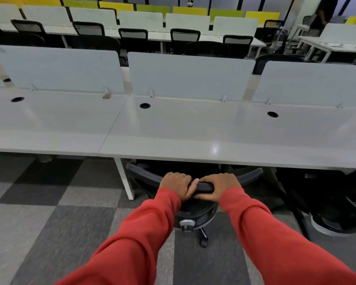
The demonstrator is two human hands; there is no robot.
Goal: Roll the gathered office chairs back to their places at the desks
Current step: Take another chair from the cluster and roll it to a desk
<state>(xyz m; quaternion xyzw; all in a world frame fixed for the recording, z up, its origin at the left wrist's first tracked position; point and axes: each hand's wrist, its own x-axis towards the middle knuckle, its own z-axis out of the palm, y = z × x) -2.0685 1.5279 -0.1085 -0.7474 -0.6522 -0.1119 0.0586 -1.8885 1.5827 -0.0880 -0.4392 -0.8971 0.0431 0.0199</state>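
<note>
A black office chair [144,174] stands right in front of me, its seat tucked under the long white desk [193,138]. Only the top edge of its backrest, the back of its base and one castor show. My left hand [176,183] grips the top of the backrest just left of centre. My right hand [217,185] grips it just right of centre, thumbs nearly meeting. Both arms wear red sleeves.
Another black chair [337,204] sits at the same desk on the right. Pale blue divider panels [189,76] line the desk's far edge. Behind stand more desk rows with black chairs [184,36]. A white desk leg [124,178] is left of my chair. Grey checked carpet [49,223].
</note>
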